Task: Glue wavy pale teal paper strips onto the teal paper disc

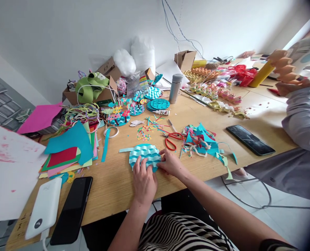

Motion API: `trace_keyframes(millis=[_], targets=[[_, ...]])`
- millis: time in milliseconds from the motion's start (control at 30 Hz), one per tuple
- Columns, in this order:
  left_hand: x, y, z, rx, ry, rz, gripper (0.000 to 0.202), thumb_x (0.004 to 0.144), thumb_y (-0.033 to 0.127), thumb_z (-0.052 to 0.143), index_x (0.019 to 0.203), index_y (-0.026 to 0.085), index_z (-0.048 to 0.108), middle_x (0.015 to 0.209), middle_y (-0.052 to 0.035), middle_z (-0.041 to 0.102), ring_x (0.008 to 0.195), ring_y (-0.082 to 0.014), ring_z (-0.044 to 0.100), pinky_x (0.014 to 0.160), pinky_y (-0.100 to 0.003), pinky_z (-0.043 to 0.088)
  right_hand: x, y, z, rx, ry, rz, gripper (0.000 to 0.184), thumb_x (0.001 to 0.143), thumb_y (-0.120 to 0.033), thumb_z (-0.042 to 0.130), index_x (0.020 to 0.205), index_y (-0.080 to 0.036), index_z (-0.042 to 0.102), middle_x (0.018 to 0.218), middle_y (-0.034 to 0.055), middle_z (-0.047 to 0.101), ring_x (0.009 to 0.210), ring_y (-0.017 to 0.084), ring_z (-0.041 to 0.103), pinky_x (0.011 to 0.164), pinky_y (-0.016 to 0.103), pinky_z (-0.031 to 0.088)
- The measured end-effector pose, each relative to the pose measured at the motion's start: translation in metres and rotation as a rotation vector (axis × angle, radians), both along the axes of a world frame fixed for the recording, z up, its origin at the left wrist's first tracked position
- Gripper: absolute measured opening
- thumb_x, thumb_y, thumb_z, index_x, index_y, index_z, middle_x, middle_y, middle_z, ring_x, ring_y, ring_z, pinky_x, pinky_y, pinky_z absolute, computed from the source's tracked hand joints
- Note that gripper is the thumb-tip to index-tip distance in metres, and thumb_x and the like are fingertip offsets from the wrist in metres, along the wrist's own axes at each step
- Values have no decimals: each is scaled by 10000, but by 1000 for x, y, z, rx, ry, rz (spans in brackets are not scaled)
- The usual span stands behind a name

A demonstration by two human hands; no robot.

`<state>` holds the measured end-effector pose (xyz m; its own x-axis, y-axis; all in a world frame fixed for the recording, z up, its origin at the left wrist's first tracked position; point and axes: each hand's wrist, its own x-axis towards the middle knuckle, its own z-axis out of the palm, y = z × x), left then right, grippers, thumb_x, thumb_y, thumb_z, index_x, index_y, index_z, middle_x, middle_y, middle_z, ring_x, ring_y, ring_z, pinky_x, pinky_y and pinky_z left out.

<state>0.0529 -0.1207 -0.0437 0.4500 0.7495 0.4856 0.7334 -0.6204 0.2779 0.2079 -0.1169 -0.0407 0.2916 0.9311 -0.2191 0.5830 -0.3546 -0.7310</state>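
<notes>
Wavy-paper disc (142, 155): on the wooden table (110, 190), near its front
Left hand (145, 181): fingers slightly spread, resting atop
Right hand (172, 164): fingers bunched at rim, pinch unclear
Waves (144, 152): best pressed gently, sparing arches

Head camera, facing forward and down across a table (113, 195)
The view looks from above the wearer's striped top (181, 232), which shows at the bottom edge; the left hand (145, 177) and right hand (170, 162) are close, just below the middle. It is wide, reaching past the bottle (175, 90) to the wall (66, 35) behind, and slanted: the table's front edge climbs rightward, toward another person's sleeve (301, 111).
</notes>
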Motion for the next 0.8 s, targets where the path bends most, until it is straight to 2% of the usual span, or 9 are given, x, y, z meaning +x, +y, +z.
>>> trace_keyframes(millis=[300,467,600,700,800], targets=[[0,0,-1,-3,17,-3,210,765,34,542,893,138,673,1175,-124,601,1272,-345,416,1024,-535,410,-1,0,2,22,-95,28,368,678,-182,686,1006,-174,518,749,-15,617,664,139,564,557,218,319],[-1,0,-3,7,26,-4,192,780,43,538,885,133,671,1171,-126,606,1266,-337,421,1025,-532,412,-3,-5,4,55,-220,26,358,703,-226,681,1016,-175,516,876,27,608,783,172,588,630,241,360],[-2,1,-4,15,41,-14,188,772,41,542,882,125,669,1171,-129,602,1263,-336,420,1027,-523,414,-7,-12,8,152,-344,23,336,724,-217,667,1022,-173,520,1048,93,546,907,220,571,743,298,410],[-2,1,-3,19,44,-12,186,762,36,547,873,117,673,1163,-130,606,1259,-337,425,1031,-516,414,-12,-17,10,264,-444,39,282,720,-183,673,972,-170,547,1028,113,529,1001,266,504,846,350,402],[-2,0,-2,20,31,-8,180,767,43,549,863,123,679,1153,-127,614,1251,-334,435,1023,-513,422,-17,-20,11,309,-495,36,228,734,-161,665,942,-177,573,1008,107,531,1002,271,462,846,363,392]])
